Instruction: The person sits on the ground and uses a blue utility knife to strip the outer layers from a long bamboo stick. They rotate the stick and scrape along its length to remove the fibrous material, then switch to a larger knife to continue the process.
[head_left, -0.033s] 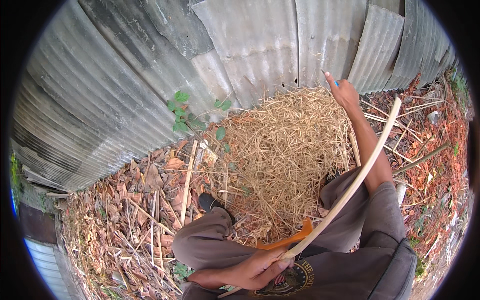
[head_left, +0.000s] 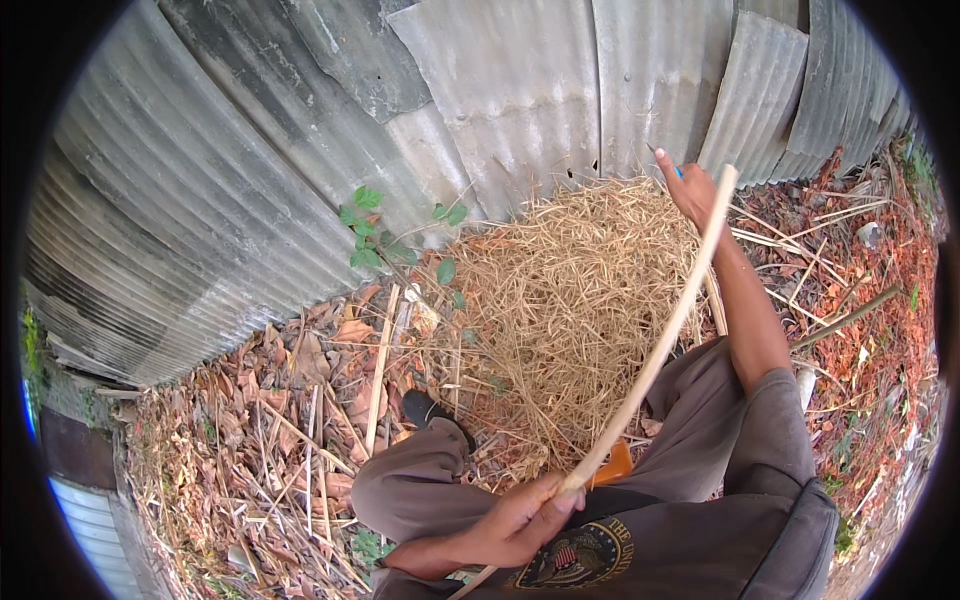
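Observation:
My left hand [head_left: 525,522] is closed round the lower part of a long, pale, peeled wooden stick [head_left: 655,365], in front of my shirt. The stick slants up to the right, and its far end passes in front of my right wrist. A thinner end of it pokes out below my left hand. Stretched out near the metal wall, my right hand [head_left: 688,190] is closed on a small blue-handled knife [head_left: 679,172]; only a bit of blue and a thin dark tip show. An orange object [head_left: 616,462] lies by my lap, partly hidden behind the stick.
A heap of thin straw-coloured shavings [head_left: 570,300] lies between my legs and the corrugated metal wall [head_left: 520,90]. Dry leaves [head_left: 260,420] and loose sticks [head_left: 382,365] cover the ground at left. A green plant [head_left: 366,225] grows by the wall. More sticks [head_left: 850,315] lie at right.
The stick's far end has swung left, from beside my right forearm to across my right wrist. My left hand has risen slightly, and more of the orange object is covered.

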